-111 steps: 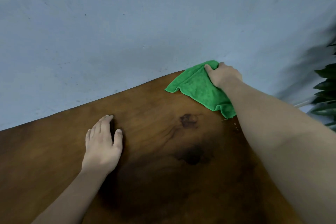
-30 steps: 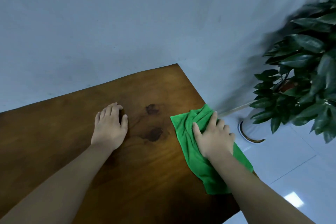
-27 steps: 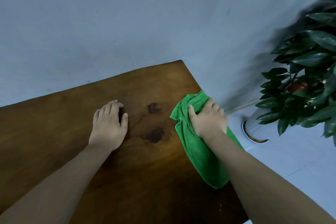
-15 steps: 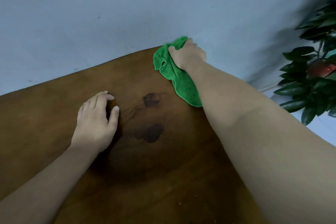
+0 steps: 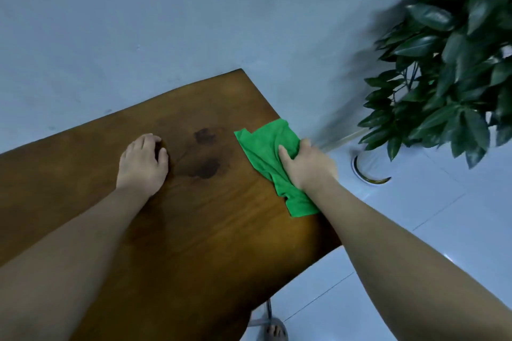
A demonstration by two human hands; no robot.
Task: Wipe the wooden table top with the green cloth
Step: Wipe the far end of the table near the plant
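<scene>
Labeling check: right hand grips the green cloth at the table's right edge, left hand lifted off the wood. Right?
Not quite. The head view shows the left hand resting flat on the wooden table top, not lifted. The right hand does grip the green cloth at the right edge.

A single head-mounted wide-angle view looks forward and steeply down, close above the table (image 5: 210,230), its far right corner, wall and floor beyond.
</scene>
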